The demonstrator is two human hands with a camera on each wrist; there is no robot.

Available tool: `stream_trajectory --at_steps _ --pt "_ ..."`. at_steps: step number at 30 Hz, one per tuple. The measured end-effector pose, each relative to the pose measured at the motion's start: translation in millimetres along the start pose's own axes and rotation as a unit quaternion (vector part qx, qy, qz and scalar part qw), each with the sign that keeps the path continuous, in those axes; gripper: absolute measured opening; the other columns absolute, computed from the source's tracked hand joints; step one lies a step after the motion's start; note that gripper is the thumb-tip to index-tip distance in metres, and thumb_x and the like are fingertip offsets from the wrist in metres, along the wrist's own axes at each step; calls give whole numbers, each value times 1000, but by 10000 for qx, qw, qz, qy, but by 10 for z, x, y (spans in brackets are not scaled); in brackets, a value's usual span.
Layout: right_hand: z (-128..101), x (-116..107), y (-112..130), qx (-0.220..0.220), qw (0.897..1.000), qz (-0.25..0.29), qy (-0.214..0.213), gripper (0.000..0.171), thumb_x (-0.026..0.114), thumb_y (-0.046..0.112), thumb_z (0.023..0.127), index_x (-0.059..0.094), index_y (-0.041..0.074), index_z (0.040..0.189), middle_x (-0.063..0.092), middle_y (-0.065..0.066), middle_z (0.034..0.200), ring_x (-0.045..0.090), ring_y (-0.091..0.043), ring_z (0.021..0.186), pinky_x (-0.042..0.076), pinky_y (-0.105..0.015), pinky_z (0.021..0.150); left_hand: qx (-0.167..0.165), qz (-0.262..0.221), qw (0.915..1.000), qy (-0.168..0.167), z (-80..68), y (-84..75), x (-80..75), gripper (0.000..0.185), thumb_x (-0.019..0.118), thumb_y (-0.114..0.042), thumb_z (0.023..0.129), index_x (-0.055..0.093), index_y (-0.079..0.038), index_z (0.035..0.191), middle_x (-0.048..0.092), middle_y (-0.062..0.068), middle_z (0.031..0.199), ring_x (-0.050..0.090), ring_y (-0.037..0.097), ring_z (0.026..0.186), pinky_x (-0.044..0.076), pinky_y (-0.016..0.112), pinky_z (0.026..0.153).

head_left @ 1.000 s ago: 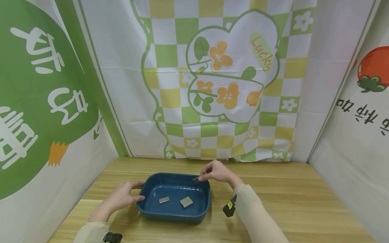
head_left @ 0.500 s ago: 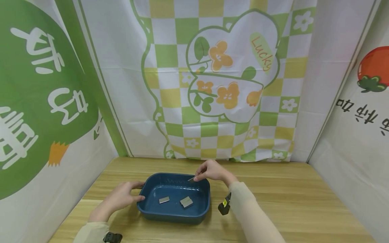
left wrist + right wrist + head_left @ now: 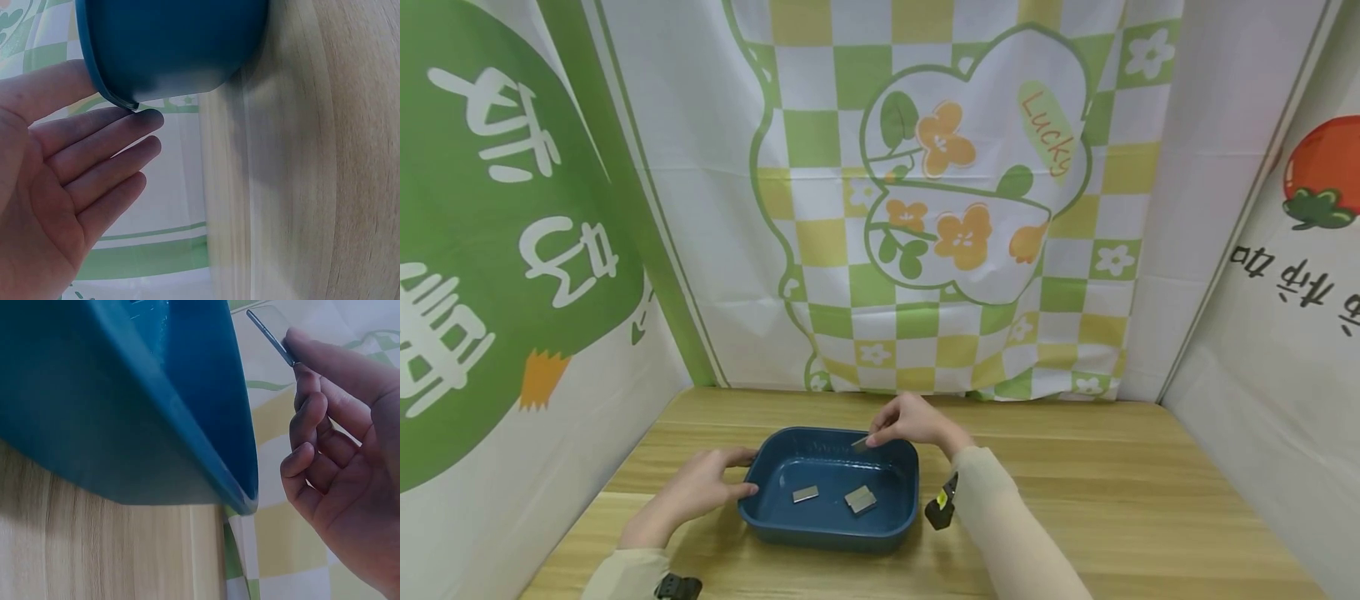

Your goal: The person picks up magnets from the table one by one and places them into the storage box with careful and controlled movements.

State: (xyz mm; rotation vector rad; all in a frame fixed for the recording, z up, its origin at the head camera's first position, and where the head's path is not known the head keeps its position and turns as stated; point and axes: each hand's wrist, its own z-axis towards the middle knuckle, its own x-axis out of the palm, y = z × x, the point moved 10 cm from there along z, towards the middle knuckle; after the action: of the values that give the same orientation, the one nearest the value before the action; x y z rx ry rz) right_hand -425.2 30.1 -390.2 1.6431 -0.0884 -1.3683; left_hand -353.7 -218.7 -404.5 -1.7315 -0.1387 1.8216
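A dark blue rectangular tray sits on the wooden table. Two small grey metal plates lie flat on its floor. My right hand hovers over the tray's far right rim and pinches a third thin metal plate between thumb and forefinger. My left hand rests against the tray's left rim, fingers straight, thumb on the edge.
The wooden table is walled in by printed cloth backdrops behind, to the left and to the right. A small black device with a yellow tag is strapped to my right wrist.
My right hand has drifted left along the tray's far rim, carrying the thin plate further over the tray. The left hand and the two plates inside have stayed put.
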Motion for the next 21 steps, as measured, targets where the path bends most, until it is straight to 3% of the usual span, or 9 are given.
stream_trajectory --at_steps 21 --pt "115 161 18 217 9993 288 103 9 77 27 79 76 18 82 72 6 77 62 -7 71 52 -24 72 -37 -66 9999 75 -7 -4 6 53 76 -26 79 60 -1 124 66 17 118 58 38 114 45 56 96"
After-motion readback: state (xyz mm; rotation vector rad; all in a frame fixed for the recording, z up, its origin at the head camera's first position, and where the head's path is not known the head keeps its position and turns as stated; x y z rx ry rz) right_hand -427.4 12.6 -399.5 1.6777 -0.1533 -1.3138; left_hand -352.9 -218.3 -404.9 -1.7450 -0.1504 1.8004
